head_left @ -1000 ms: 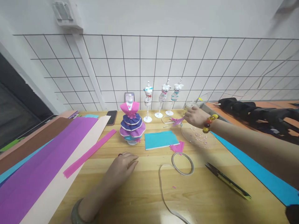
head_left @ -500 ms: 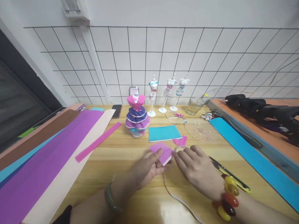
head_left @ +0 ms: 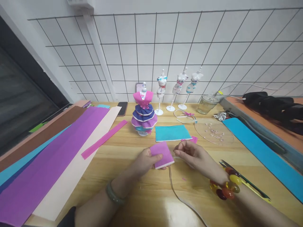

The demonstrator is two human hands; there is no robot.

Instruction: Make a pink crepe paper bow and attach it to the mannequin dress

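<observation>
My left hand (head_left: 144, 160) grips a small folded pad of purple paper (head_left: 162, 154) just above the wooden table (head_left: 146, 195). Right beside it my right hand (head_left: 196, 156) hovers with fingers curled and pinched near the pad's right edge; I cannot make out anything between them. A thin white tape strip (head_left: 176, 195) runs from under the hands toward me. A small mannequin in a layered pink, blue and purple paper dress (head_left: 144, 115) stands behind the hands, with a folded turquoise sheet (head_left: 172, 132) next to it.
Long sheets of purple, cream, brown and blue paper (head_left: 47, 164) cover the left side, plus a pink strip (head_left: 104, 138). Three bare mannequins (head_left: 180, 85), a glass cup (head_left: 207, 104), a clear dish of beads (head_left: 214, 135), scissors (head_left: 246, 183) and a blue sheet (head_left: 262, 154) lie right.
My right hand came back from the glass cup at the far right to the table's middle. My left hand picked up the purple paper pad, and both hands now sit close together.
</observation>
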